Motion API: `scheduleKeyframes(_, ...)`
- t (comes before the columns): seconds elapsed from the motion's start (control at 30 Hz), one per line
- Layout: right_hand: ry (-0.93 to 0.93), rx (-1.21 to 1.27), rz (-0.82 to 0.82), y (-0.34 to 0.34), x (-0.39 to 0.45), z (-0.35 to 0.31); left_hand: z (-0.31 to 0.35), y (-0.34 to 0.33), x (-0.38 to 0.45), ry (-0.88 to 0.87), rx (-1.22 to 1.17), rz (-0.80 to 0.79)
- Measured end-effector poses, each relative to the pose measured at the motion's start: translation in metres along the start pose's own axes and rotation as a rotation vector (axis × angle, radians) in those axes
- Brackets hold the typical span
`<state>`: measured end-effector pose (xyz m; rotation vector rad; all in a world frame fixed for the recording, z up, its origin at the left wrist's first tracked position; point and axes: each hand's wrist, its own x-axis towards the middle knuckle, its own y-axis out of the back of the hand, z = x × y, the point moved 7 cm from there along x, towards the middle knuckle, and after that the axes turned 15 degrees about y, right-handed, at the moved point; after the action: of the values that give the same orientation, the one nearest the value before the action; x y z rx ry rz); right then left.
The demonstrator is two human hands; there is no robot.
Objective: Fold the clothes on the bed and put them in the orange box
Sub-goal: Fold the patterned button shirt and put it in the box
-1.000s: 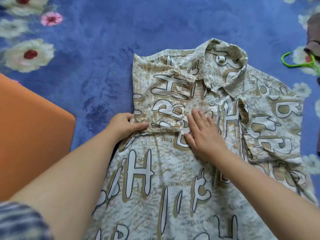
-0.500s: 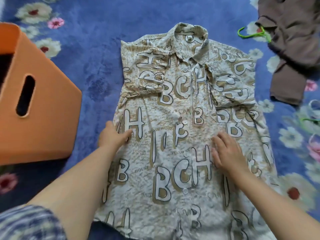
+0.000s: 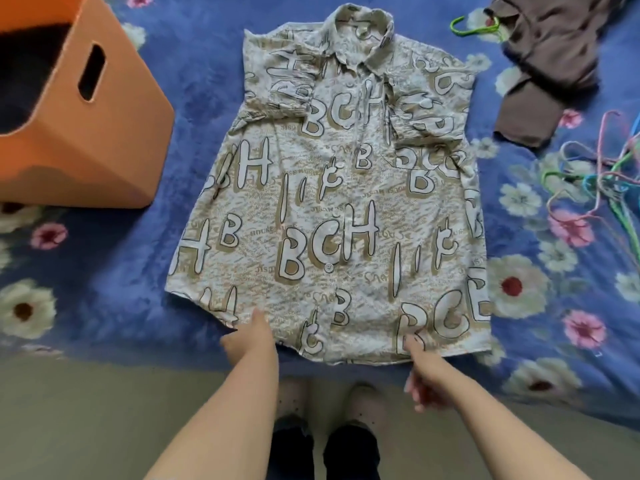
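A blue bedspread [image 3: 194, 81] with white and pink flowers covers the bed and fills most of the view. On it, in the middle, lies the printed shirt [image 3: 332, 202], spread flat with its collar at the far end, both short sleeves folded in over the chest and its hem at the near edge of the bed. The orange box [image 3: 104, 133] stands on the bedspread to the left of the shirt, apart from it, with a slot handle in its side and something dark inside. A brown garment [image 3: 554, 57] lies crumpled at the far right with a green hanger [image 3: 474, 27] beside it, and a tangle of coloured hangers [image 3: 602, 188] lies nearer on the right.

The left hand [image 3: 247, 336] pinches the hem near the shirt's left corner. The right hand [image 3: 420, 370] grips the hem towards the right, thumb on top and fingers curled beneath.

Half a second ago both hands lay flat on the shirt's middle; they are now down at the hem.
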<state>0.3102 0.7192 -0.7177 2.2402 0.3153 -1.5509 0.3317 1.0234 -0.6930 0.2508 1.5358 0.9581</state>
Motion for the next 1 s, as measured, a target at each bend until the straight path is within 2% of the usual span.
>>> scheduleKeyframes(0.07,-0.042,0.377,0.054,-0.015,-0.004,0.020,-0.010,-0.008,0.004,0.012,-0.076,-0.109)
scheduleKeyframes(0.17,0.068,0.937,0.235,-0.019,0.002,0.019,-0.012,-0.015,0.013,0.114,-0.273,-0.286)
scheduleKeyframes(0.27,0.113,1.179,0.304,-0.022,0.005,0.018,-0.001,-0.013,0.015,0.073,-0.372,-0.392)
scheduleKeyframes(0.37,0.173,1.365,0.333,-0.026,0.006,0.011,0.007,-0.023,0.025,0.135,-0.451,-0.580)
scheduleKeyframes(0.47,0.239,1.450,0.292,-0.028,0.002,-0.001,0.015,-0.029,0.015,0.193,-0.532,-0.832)
scheduleKeyframes(0.6,0.231,1.315,0.312,-0.021,0.000,-0.012,0.033,-0.024,-0.011,0.188,-0.528,-0.984)
scheduleKeyframes(0.67,0.249,1.215,0.355,-0.012,-0.004,-0.020,0.043,-0.019,-0.015,0.156,-0.511,-0.994)
scheduleKeyframes(0.83,0.447,1.191,0.519,0.031,-0.030,-0.063,0.080,-0.007,-0.041,0.029,-0.553,-0.961)
scheduleKeyframes(1.0,0.610,1.180,0.518,0.073,-0.049,-0.124,0.136,0.001,-0.080,-0.128,-0.513,-0.926)
